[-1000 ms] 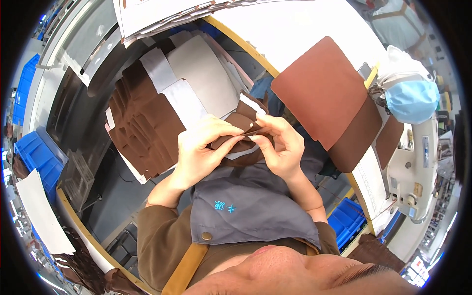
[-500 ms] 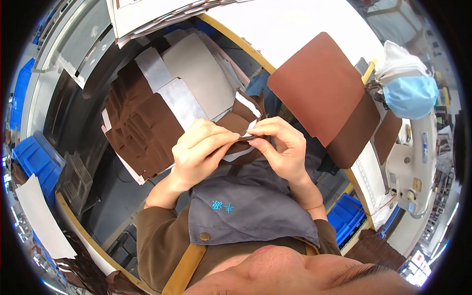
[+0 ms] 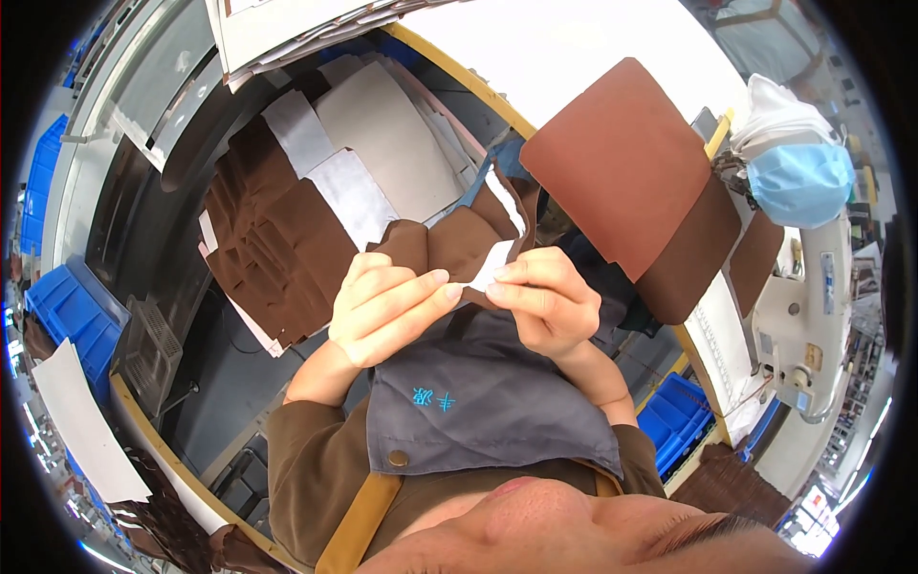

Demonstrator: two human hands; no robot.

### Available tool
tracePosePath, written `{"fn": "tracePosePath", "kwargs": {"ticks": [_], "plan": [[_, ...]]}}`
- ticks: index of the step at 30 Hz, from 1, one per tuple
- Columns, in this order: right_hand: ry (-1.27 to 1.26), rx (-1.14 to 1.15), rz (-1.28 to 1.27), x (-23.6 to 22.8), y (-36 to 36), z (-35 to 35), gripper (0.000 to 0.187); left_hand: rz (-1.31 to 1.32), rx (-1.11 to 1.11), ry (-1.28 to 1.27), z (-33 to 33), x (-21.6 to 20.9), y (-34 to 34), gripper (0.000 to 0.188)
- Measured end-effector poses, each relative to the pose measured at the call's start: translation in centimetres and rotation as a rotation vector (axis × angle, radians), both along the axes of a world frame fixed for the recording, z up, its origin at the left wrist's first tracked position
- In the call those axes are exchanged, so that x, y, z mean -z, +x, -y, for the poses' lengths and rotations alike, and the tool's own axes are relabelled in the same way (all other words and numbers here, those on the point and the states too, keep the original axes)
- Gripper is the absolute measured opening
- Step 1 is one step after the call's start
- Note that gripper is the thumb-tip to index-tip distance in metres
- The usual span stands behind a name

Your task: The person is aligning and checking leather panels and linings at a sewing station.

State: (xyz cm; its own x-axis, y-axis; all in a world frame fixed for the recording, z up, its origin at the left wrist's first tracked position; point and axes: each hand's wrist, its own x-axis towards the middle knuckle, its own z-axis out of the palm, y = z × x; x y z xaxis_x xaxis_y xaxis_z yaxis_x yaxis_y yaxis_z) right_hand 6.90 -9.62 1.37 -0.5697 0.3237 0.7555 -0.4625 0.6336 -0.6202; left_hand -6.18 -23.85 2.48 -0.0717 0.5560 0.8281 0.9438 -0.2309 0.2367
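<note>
In front of my chest is a brown leather-like piece (image 3: 464,244), folded and curling upward, with a white band (image 3: 506,203) along its raised edge. My left hand (image 3: 382,311) is closed, its fingertips pinching the piece at its near edge. A loose white strip (image 3: 493,263) stands up from that edge, and my right hand (image 3: 550,298) pinches it between thumb and fingers. Both sets of fingertips are close together. The lower part of the piece is hidden behind my hands.
Left of my hands lies a stack of brown pieces (image 3: 277,249) beside pale grey sheets (image 3: 382,124). A reddish-brown panel (image 3: 622,163) rests on the white table (image 3: 574,48) at right, near a sewing machine (image 3: 798,325). Blue bins (image 3: 674,421) stand at both sides.
The white strip now stands up between my fingertips, where before little of it showed. My left fingers have straightened, and the brown piece has opened out and shifted slightly.
</note>
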Motion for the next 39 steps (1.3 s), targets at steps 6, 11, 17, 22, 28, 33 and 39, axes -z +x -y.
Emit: {"fn": "tracePosePath", "kwargs": {"ticks": [6,11,17,22,28,33,39], "plan": [[0.054,0.039,-0.042,0.4,-0.1,0.2,0.024,0.011,-0.043,0.021,0.2,0.6,0.2,0.028],[-0.254,-0.022,0.384,1.2,-0.1,-1.0,0.016,0.764,0.074,-0.289,-0.5,1.6,-0.4,0.013],[-0.617,-0.22,0.48,3.9,-0.7,-1.1,0.007,1.336,0.099,-0.494,-0.1,3.3,-0.4,0.008],[-0.977,-0.355,0.483,4.8,-1.1,-0.3,0.01,1.402,0.086,-0.494,0.1,4.0,-0.6,0.007],[-1.011,-0.302,0.495,4.2,-1.2,0.2,0.01,0.317,-0.3,-0.501,0.0,1.1,-0.1,0.017],[-0.909,-0.293,0.483,4.3,-1.4,0.4,0.01,0.361,-0.251,-0.528,-0.5,0.8,-0.2,0.02],[-0.925,-0.296,0.475,4.1,-1.2,0.6,0.01,0.532,-0.181,-0.519,-0.5,1.1,-0.5,0.011]]}}
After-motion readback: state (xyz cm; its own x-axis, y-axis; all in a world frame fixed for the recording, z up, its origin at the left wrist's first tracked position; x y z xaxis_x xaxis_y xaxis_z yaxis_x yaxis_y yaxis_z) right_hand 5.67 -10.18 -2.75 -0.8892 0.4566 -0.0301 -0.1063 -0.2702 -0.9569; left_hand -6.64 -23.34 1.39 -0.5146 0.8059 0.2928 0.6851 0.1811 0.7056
